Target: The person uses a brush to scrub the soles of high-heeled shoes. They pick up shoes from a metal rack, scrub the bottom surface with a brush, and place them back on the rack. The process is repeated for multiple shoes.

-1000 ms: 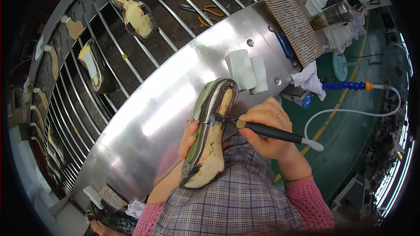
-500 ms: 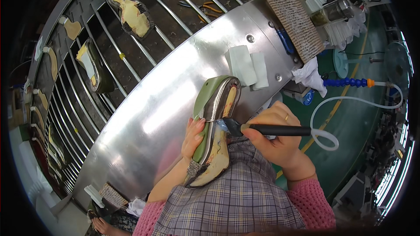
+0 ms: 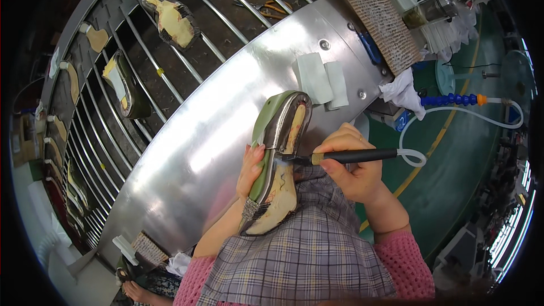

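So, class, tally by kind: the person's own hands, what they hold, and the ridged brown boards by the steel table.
Left hand, right hand: 2
Green lasted shoe: 1
Black-handled brush: 1
Ridged brown boards, upper right and lower left: 2
Total: 6

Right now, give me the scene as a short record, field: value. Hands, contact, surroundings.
left hand: holding the shoe, fingers on its green side
right hand: gripping a black-handled brush-like tool; hand near the handle's front
shoe: underside up, toe toward the far side
contact: tool head on the shoe's underside, near mid-length
hose: pale hose at the handle's rear end
bench: curved steel surface, two pale rectangular pieces beyond the toe
rack: metal bars, more shoes on them
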### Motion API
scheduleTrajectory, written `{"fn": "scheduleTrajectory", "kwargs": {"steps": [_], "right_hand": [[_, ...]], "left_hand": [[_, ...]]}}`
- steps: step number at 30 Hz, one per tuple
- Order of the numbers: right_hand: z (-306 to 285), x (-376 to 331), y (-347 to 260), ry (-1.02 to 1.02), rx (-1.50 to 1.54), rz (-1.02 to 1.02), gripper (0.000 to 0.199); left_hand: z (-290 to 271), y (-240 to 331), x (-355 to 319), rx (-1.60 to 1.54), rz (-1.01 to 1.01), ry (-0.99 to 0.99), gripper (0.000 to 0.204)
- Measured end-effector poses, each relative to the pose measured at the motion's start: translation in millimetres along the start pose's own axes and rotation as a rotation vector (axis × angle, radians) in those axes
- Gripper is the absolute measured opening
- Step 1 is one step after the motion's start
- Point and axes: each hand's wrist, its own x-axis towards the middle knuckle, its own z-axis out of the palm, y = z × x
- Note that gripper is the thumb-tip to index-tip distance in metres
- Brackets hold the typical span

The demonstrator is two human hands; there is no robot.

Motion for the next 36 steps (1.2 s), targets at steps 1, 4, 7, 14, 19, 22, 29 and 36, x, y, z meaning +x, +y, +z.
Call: {"fn": "scheduleTrajectory", "kwargs": {"steps": [1,4,7,14,19,22,29,36], "right_hand": [[-0.3,-0.8,-0.1,-0.009,0.015,0.010,0.016],[-2.2,-3.0,-4.0,-0.037,0.055,0.035,0.016],[-5.2,-5.8,-10.5,-0.067,0.077,0.031,0.017],[-2.7,-17.0,-29.2,-0.099,-0.085,-0.112,0.022],[4.0,-30.4,-45.9,-0.033,-0.321,-0.346,0.029],[4.8,-34.8,-52.4,-0.039,-0.418,-0.442,0.032],[-20.4,-24.0,-40.0,0.064,-0.331,-0.160,0.034],[-19.7,-16.3,-57.6,0.124,-0.411,-0.269,0.033]], "left_hand": [[-0.8,3.5,6.3,-0.008,0.000,-0.032,0.086],[-0.6,6.7,13.4,-0.013,0.009,-0.060,0.083],[-1.4,2.2,9.1,-0.031,0.010,-0.062,0.083],[4.8,13.9,17.9,-0.034,-0.029,0.024,0.082],[1.2,17.1,27.3,-0.068,-0.010,-0.094,0.087],[-1.1,14.3,29.4,-0.110,0.002,-0.173,0.091],[9.5,36.4,65.5,-0.200,-0.134,-0.215,0.092],[18.8,42.8,75.5,-0.253,-0.293,-0.239,0.093]]}}
